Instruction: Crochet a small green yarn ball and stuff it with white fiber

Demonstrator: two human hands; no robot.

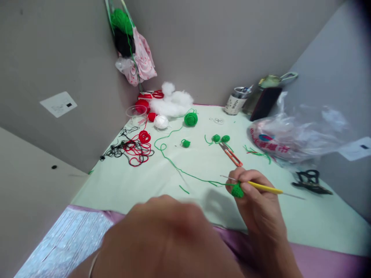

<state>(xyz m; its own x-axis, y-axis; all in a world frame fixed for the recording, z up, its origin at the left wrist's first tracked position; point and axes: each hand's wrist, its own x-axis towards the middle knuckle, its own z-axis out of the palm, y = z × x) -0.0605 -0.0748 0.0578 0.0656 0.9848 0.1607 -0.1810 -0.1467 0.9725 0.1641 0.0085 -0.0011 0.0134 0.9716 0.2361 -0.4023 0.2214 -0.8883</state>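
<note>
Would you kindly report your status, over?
Right hand holding yellow hook, green crocheted piece. Left hand blurred, grip unclear. Orange snips just beyond right hand.

One yellow hook (265,188), one orange snips (232,156), two white labels (58,104).

yellow-handled hook (266,187) in right hand (262,208)

- Between the right fingers (255,176): green crochet piece (237,190), yellow-handled hook (265,187)
- Just beyond them: orange-handled snips (234,157)
- Beneath: pale green cloth (162,185)
- Far left of them: red yarn (145,137), pale pink bag (144,58) with red dots
</note>
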